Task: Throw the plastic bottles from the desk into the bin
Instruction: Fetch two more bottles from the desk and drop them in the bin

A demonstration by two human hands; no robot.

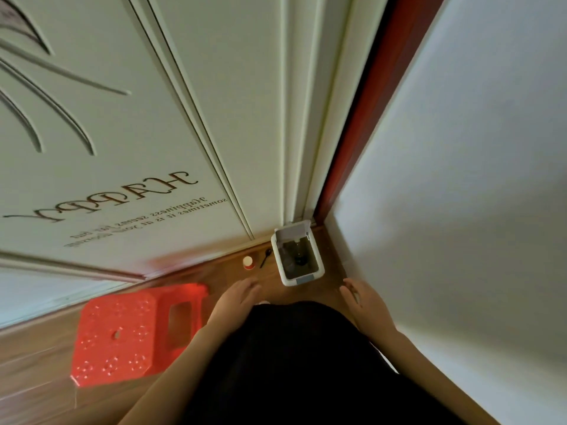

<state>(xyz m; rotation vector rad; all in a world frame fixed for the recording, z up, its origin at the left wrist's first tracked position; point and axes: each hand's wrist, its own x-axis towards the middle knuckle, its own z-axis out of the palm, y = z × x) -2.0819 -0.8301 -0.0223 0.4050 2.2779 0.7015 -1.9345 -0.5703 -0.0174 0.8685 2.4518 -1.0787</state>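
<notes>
A small white bin (319,265) stands on the wooden floor in the corner, its lid tipped up at the back. Inside it lies a clear plastic bottle (297,251) with a dark cap, dim in the shadow. My left hand (241,297) hangs with relaxed fingers to the near left of the bin and holds nothing. My right hand (360,297) hangs near the wall on the bin's near right, fingers loose and empty. Neither hand touches the bin. The desk is out of view.
A red plastic stool (122,329) lies on its side on the floor at the left. A small red and white cup (248,262) and a black spoon (265,257) sit left of the bin. A white sliding door (153,118) stands behind, a white wall (460,179) on the right.
</notes>
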